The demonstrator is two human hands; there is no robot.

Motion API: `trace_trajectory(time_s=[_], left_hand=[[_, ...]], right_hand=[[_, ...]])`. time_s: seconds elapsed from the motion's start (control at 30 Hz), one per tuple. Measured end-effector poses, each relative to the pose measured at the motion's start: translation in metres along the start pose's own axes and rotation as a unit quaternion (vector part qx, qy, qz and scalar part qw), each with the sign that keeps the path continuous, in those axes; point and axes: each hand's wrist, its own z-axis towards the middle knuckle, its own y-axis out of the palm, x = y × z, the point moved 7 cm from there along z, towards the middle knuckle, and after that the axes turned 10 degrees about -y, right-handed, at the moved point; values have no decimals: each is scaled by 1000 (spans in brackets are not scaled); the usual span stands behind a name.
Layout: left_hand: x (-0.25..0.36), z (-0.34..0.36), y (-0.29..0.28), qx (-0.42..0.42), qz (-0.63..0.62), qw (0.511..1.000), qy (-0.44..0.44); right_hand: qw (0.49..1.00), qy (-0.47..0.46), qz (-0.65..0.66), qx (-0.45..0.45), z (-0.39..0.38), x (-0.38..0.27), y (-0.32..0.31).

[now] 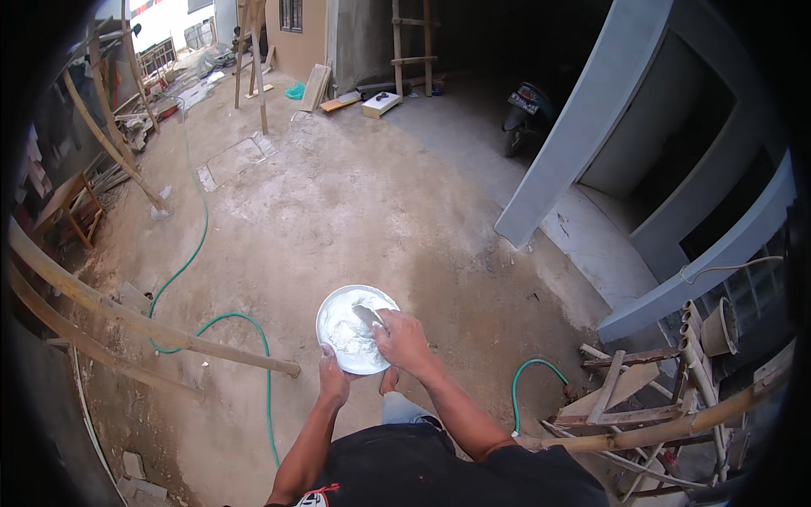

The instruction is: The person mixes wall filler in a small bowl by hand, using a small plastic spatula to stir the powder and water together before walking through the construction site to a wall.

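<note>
A round white bowl (363, 370) is held out in front of my body, above the ground. Inside it lies a white, lumpy powder or paste (340, 328). My left hand (333, 380) grips the bowl at its near left rim, thumb up along the side and the other fingers hidden beneath. Over the bowl's right side, my right hand (404, 340) is closed on a small flat grey scraper (366, 314). The scraper's blade dips into the white material; its handle is mostly covered by my fingers.
A green hose (269, 397) winds over the dirt ground at left, beside bamboo poles (211, 342). At right are a grey pillar (583, 127), stacked wood and bamboo (625, 397) and a bucket (720, 328). A motorbike (525, 114) stands in shade beyond; planks (315, 87) lean farther back.
</note>
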Motion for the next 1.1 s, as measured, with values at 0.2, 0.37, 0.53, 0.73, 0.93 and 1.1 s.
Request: trace_trajectory(time_s=[0.2, 0.37, 0.53, 0.73, 0.93, 1.1], left_hand=[[77, 145, 40, 20, -24, 999, 33], [116, 261, 69, 21, -26, 999, 22], [144, 400, 73, 8, -43, 999, 0], [220, 576, 98, -19, -17, 999, -41], [310, 729, 124, -32, 64, 996, -59], [367, 840, 159, -47, 96, 993, -52]], right_hand=[[999, -43, 7, -20, 149, 73, -22], [1000, -8, 6, -1, 249, 160, -32], [999, -7, -6, 31, 361, 226, -30], [997, 33, -61, 28, 512, 330, -21], [990, 79, -100, 63, 651, 392, -46], [986, 123, -81, 76, 745, 473, -54]])
